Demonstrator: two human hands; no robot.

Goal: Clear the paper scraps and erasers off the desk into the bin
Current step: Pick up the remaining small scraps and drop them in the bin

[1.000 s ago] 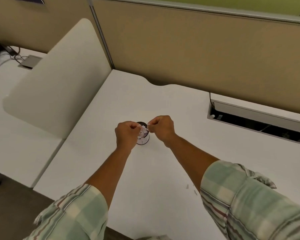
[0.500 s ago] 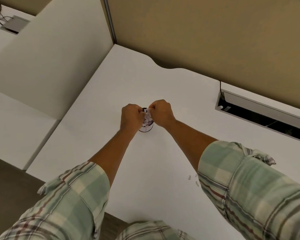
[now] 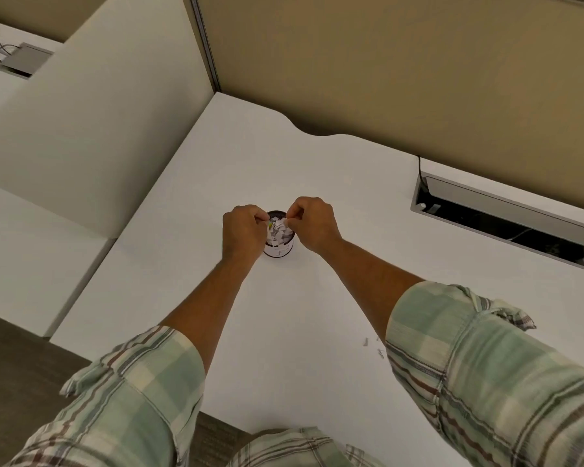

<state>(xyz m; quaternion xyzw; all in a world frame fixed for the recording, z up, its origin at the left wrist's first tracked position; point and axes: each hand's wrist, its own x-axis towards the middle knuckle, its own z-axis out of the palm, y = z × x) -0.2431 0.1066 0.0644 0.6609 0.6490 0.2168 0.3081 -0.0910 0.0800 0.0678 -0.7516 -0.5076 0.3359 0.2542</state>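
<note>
A small round bin (image 3: 279,251) with a dark rim stands in the middle of the white desk (image 3: 216,163). It is stuffed with white paper scraps (image 3: 279,230) and a small green bit. My left hand (image 3: 243,230) is curled at the bin's left rim, fingertips pinched over the opening. My right hand (image 3: 312,222) is curled at the right rim, its fingertips pinching a white scrap above the bin. What the left fingers pinch is too small to tell. A few tiny paper scraps (image 3: 373,345) lie on the desk near my right sleeve.
A beige partition wall (image 3: 385,79) runs along the back of the desk. An open cable tray (image 3: 506,217) is set into the desk at the right. A white side panel (image 3: 98,112) stands at the left, with another desk beyond it.
The view has tilted down and closer to the desk. Both hands stay at the bin's mouth and have drawn slightly apart, so more of the scraps inside shows.
</note>
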